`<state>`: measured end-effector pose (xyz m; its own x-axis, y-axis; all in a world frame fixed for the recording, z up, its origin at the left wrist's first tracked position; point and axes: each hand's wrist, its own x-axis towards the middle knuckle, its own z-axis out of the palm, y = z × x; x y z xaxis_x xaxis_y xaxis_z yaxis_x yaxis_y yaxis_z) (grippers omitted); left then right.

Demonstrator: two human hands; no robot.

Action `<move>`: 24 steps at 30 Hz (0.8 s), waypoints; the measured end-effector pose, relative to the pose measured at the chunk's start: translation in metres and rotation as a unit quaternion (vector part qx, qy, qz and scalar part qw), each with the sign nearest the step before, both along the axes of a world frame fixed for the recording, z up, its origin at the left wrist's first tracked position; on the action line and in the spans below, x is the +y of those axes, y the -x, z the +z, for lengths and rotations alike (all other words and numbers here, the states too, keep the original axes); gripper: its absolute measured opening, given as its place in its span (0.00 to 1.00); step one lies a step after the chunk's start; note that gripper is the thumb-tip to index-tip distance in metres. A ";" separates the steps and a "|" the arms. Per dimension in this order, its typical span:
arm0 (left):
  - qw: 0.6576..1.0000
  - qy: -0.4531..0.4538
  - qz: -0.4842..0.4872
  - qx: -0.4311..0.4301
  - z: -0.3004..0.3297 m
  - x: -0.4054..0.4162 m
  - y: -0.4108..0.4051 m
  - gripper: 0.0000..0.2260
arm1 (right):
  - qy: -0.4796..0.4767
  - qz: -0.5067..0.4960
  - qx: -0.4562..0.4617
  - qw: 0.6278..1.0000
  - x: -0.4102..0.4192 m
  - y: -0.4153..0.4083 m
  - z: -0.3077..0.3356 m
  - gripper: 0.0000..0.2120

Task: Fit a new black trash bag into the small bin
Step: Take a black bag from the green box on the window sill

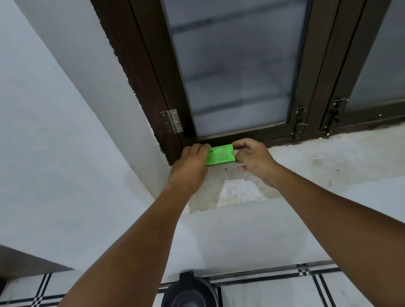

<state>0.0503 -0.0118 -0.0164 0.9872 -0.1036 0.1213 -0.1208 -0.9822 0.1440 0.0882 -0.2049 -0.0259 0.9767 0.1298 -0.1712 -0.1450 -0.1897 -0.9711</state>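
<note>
The left hand (189, 164) is wrapped over the left end of a bright green box (219, 155) with small dark print on its face, fingers curled across the top edge and the palm covering that end. The right hand (252, 159) meets the box at its right end, thumb and forefinger pressed together on the corner in a pinch while the other fingers fold loosely below; whether they are gripping a flap or just the box's edge is too small to tell. The box sits on, or just above, a pale, rough window sill (336, 160), close to its left end, right in front of the bottom rail of a dark brown window frame (156, 88). A metal hinge (173, 124) is fixed to the frame just up and left of the hands, and two latches (299, 123) hang at the foot of the frame to the right. The panes are frosted glass (238, 55). Both bare forearms reach up from the lower edge of the view to the sill. Far below, between the arms, the small bin (188, 306) stands on the white floor tiles (276, 299) with black line patterns, against the base of the white wall (41, 121); it is dark, round, and seen from above with what looks like its lid on. No black trash bag is visible.
</note>
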 end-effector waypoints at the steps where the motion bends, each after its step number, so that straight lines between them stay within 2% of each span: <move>1: 1.000 -0.001 -0.004 0.000 0.002 0.002 0.001 0.26 | -0.010 0.011 0.005 1.000 -0.002 0.002 0.001 0.11; 5: 1.000 -0.014 -0.016 -0.017 0.011 0.006 0.007 0.26 | -0.024 0.045 0.020 0.999 -0.006 0.008 0.006 0.16; 9: 0.996 -0.068 -0.038 -0.038 0.026 0.003 0.011 0.24 | -0.014 0.069 0.026 0.997 -0.003 0.013 0.012 0.21; 14: 0.991 -0.109 -0.051 -0.059 0.040 0.003 0.012 0.25 | 0.022 0.022 -0.009 0.999 0.007 0.011 0.014 0.13; 18: 0.988 -0.097 -0.089 -0.081 0.052 0.001 0.008 0.28 | -0.021 -0.056 0.008 0.998 0.008 0.013 0.017 0.09; 20: 0.992 -0.041 -0.097 -0.067 0.060 0.000 0.004 0.29 | -0.077 -0.068 0.049 0.994 0.006 0.013 0.016 0.10; 24: 0.979 0.196 -0.033 -0.032 0.076 -0.004 -0.001 0.28 | -0.201 -0.103 0.130 0.965 0.001 0.012 0.017 0.11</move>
<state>0.0512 -0.0158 0.0595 0.9691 -0.0994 0.2258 -0.2028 -0.8423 0.4995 0.0763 -0.2035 -0.0094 0.9193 0.0445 -0.3910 -0.3890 0.2532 -0.8858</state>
